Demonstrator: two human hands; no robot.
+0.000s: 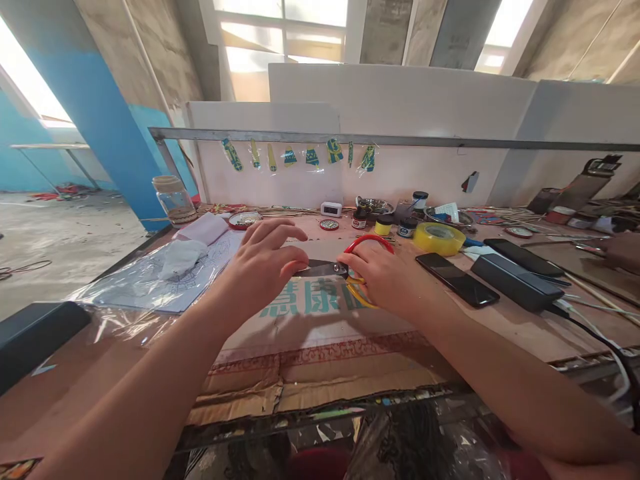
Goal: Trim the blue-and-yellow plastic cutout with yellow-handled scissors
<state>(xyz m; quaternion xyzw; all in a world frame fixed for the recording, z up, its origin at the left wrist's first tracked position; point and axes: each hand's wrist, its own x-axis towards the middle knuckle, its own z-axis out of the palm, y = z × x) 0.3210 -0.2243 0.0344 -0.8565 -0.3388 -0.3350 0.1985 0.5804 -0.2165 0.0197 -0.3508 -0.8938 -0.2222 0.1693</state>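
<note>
Both hands over a flattened cardboard sheet point(310, 347) with green printed characters, laid on the workbench. Right hand point(387, 277) grips a pair of scissors point(345, 267) by the handles: red loop showing above the knuckles, yellow loop below them, fingers closed round the handles. Dark blades point left from that hand, lying low over the cardboard near its far edge. Left hand point(265, 263) arched over the blade tips, fingers spread and curled downward; whether they pinch anything under the palm cannot be told. Beyond the cardboard, to its right: yellow tape roll point(439, 238), then a black phone point(456, 279) and a dark power bank point(517, 282) with a cable attached, side by side. Small paint pots point(384, 225) sit behind the scissors. Left of the cardboard: printed sheet under clear plastic point(150, 283) with a crumpled white cloth point(181, 257) on it; glass jar point(173, 199) farther back. Another person's hand point(623, 250) at the far right edge.
</note>
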